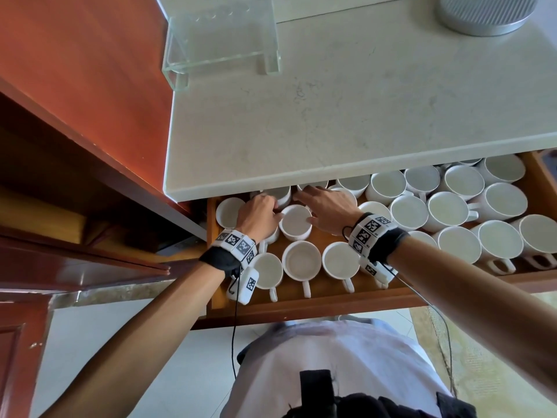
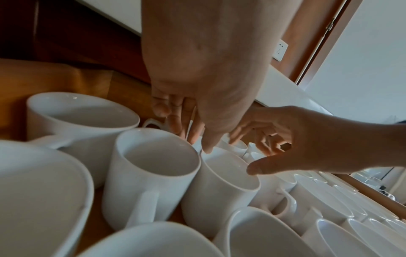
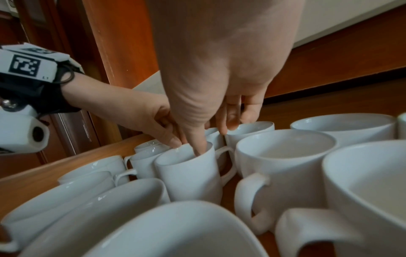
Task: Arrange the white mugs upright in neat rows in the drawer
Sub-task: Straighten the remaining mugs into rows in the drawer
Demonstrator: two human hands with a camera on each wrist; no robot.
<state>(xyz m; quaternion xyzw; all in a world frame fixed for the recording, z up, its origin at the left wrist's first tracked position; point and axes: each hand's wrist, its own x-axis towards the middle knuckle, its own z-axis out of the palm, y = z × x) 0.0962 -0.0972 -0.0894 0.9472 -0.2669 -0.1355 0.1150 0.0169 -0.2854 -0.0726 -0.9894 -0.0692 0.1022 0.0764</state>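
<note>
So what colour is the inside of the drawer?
The drawer is warm orange-brown wood; the head view shows it best.

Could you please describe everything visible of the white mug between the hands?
The white mug, seemingly glossy ceramic, stands empty and upright in the drawer, behind the front row. The left hand touches its rim with the thumb; the right hand dips its thumb inside. Its handle shows in the right wrist view.

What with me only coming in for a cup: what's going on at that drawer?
A person is sorting white mugs in the open wooden drawer under the countertop. All the mugs in view stand upright, packed tighter on the right than the left. Near the drawer's back left, the left hand and the right hand both touch the rim of one mug; the right thumb dips inside it.
</note>
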